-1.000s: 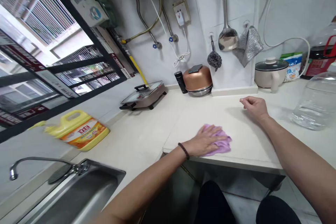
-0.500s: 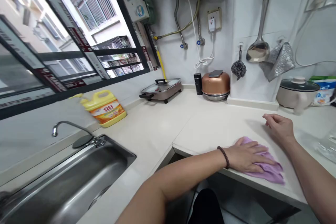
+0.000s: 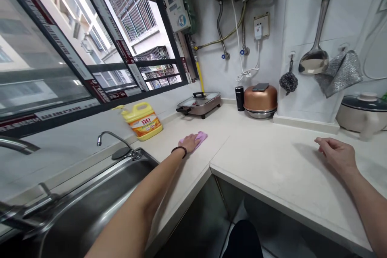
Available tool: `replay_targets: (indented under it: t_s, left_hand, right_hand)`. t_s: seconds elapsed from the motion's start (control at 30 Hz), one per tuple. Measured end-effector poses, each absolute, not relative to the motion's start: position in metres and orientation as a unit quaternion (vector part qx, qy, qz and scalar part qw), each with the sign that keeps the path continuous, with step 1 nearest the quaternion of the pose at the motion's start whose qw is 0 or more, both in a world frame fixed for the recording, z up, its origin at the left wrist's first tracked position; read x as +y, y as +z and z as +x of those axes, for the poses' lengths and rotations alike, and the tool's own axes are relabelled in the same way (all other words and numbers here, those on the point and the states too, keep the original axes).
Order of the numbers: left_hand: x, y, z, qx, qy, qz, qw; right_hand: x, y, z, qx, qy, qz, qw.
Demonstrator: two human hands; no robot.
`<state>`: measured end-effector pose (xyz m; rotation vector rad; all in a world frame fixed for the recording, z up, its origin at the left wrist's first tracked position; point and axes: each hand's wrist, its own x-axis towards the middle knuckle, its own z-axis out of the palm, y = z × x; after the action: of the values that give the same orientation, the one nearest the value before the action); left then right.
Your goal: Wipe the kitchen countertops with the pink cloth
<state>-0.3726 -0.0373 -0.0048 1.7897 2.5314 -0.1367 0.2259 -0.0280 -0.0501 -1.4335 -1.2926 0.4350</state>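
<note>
My left hand (image 3: 190,143), with a dark beaded bracelet at its wrist, presses a folded purple cloth (image 3: 202,137) onto the pale countertop (image 3: 181,165). Its fingers lie over the cloth, and a corner shows past them. The spot is between the sink and the electric pan. My right hand (image 3: 338,154) hovers or rests above the counter on the right, its fingers loosely curled with nothing visible in them.
A steel sink (image 3: 99,193) with taps lies at left. Behind are a yellow detergent jug (image 3: 145,123), an electric pan (image 3: 201,105), a black flask (image 3: 240,98), and a copper-coloured bowl (image 3: 260,98) with a phone on top. A cream pot (image 3: 359,115) stands at right.
My left hand has carried the purple cloth from the right counter's front edge far left, past the counter corner. My right hand keeps its curled pose. The view has turned left.
</note>
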Motion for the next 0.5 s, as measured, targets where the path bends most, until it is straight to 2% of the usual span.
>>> replay_targets:
  t_s: [0.13, 0.27, 0.4, 0.5]
  left_hand:
    - [-0.016, -0.007, -0.390, 0.859, -0.046, 0.510, 0.001]
    - [0.015, -0.007, -0.333, 0.832, -0.036, 0.554, -0.003]
    - [0.036, -0.015, -0.234, 0.672, -0.026, 0.740, -0.013]
    - [0.041, -0.021, -0.165, 0.567, -0.004, 0.823, 0.020]
  right_hand:
    - [-0.023, -0.052, 0.218, -0.565, 0.186, -0.601, 0.534]
    - [-0.017, -0.055, 0.214, -0.580, 0.185, -0.605, 0.513]
    - [-0.017, -0.057, 0.216, -0.577, 0.191, -0.611, 0.507]
    - [-0.019, -0.056, 0.216, -0.578, 0.188, -0.607, 0.512]
